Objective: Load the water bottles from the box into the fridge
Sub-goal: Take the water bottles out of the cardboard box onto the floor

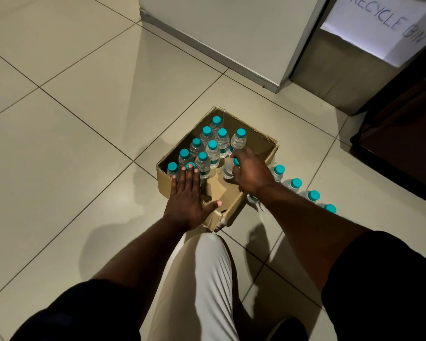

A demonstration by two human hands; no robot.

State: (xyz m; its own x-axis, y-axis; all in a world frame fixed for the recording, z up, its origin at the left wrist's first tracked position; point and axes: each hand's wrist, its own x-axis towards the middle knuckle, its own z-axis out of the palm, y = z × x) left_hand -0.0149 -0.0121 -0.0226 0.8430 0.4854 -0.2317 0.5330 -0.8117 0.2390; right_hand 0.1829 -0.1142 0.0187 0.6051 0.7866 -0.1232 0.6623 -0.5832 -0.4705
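Dim and warm, sharp throughout; soft shadows on tiles (71, 143) nearer than the fingers (186, 178); glare on paper (384, 28) far beyond; bowed edges.

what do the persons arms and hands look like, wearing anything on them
Both arms are bare from the wrist up to short dark sleeves, the left sleeve and right sleeve looking black or navy in this light. The left hand and right hand are bare too: no gloves, watch, rings or bracelets visible.
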